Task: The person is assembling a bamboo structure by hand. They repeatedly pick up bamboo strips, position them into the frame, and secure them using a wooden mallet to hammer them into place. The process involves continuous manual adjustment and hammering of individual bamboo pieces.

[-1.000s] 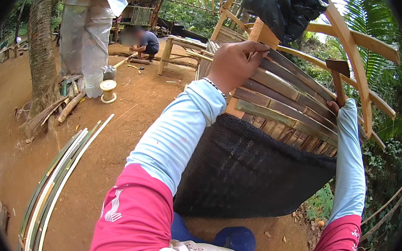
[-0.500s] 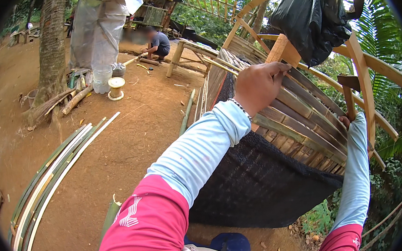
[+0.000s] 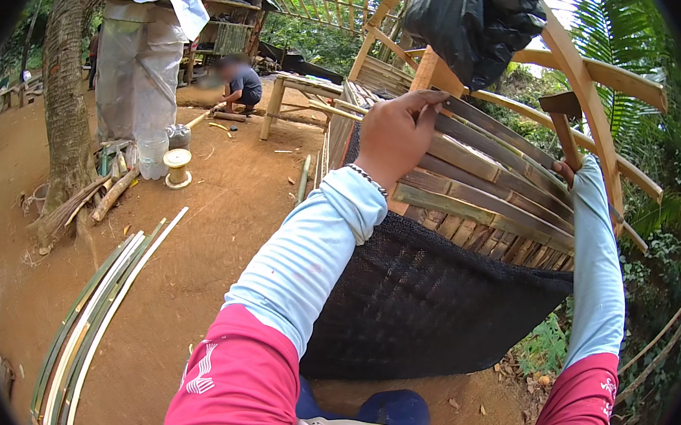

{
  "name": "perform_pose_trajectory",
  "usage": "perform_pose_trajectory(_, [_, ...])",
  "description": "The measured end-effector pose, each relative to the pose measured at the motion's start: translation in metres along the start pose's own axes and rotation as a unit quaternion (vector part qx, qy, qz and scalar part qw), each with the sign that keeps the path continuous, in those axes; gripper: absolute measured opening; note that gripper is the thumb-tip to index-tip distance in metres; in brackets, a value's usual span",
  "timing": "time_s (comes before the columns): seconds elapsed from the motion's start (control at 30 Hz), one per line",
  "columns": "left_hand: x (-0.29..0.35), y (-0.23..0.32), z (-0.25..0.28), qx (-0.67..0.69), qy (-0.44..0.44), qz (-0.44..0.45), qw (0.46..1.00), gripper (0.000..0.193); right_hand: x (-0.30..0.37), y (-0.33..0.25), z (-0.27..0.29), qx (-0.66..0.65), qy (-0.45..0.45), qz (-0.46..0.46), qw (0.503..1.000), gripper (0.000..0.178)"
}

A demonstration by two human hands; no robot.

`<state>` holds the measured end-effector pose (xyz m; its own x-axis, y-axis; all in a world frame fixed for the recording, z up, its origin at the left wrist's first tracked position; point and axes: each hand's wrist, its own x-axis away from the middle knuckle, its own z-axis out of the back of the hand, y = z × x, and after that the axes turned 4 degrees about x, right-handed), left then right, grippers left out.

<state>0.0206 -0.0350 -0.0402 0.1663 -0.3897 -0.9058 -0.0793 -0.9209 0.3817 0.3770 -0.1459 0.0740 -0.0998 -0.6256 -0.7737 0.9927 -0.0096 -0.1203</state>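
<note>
Head view: the left hand (image 3: 400, 138) is at the upper left end of a row of bamboo slats (image 3: 481, 158), its thumb and forefinger pinched together close to a squared wooden post (image 3: 434, 75). Whether a small thing sits between those fingertips is too fine to tell. At the other end of the slats, the right hand (image 3: 567, 173), partly hidden by its light blue sleeve (image 3: 593, 271), grips the wooden handle of a hammer-like tool (image 3: 566, 134), dark head uppermost, beside a curved wooden strip (image 3: 589, 93). A black plastic bag (image 3: 472, 27) hangs above the post, and black mesh (image 3: 437, 301) drapes below the slats. Long thin strips (image 3: 95, 324) lie on the ground to the left; farther off, another person (image 3: 243, 85) crouches.
</note>
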Motion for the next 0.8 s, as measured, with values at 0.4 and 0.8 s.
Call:
perform_pose_trajectory(0.4, [0.024, 0.011, 0.006, 0.05, 0.078, 0.061, 0.994, 0.017, -0.005, -0.019, 0.014, 0.094, -0.024, -0.013, 0.995, 0.067])
perform_pose_trajectory(0.8, [0.005, 0.049, -0.099, -0.21, -0.179, -0.35, 0.895, 0.015, -0.017, -0.014, 0.017, 0.147, -0.066, -0.004, 0.987, 0.072])
